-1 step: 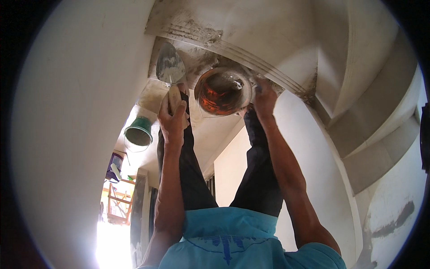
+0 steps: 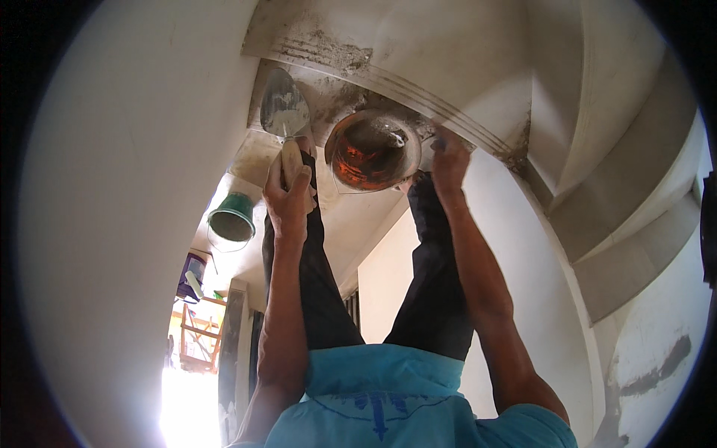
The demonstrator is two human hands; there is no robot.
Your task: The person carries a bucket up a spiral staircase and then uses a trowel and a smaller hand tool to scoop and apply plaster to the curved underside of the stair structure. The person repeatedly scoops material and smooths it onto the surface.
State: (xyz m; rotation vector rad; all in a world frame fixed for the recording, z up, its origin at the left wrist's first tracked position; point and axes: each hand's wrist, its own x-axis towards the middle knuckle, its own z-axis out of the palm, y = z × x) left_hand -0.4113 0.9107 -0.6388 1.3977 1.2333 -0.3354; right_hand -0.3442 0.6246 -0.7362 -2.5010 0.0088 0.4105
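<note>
My left hand (image 2: 287, 200) is wrapped round the pale handle of a pointed trowel (image 2: 286, 104). Its broad grey blade, smeared with whitish mortar, points away from me. To the right of the trowel stands a round bucket (image 2: 366, 173), orange inside and caked with grey, with a dark hollow and a small whitish lump in it. My right hand (image 2: 450, 166) is closed just right of the bucket's rim, apart from it. Something small and dark shows at its fingers, too blurred to name.
Beyond the bucket a pale stair step (image 2: 441, 45) with grooved edge and dirt crosses the view; curved steps (image 2: 635, 201) rise at right. A wall (image 2: 127, 187) stands at left. A green bucket (image 2: 233, 216) and a wooden frame (image 2: 200, 340) lie lower left.
My right hand has shifted a little to the right, away from the bucket's rim. The left hand and trowel have stayed almost still.
</note>
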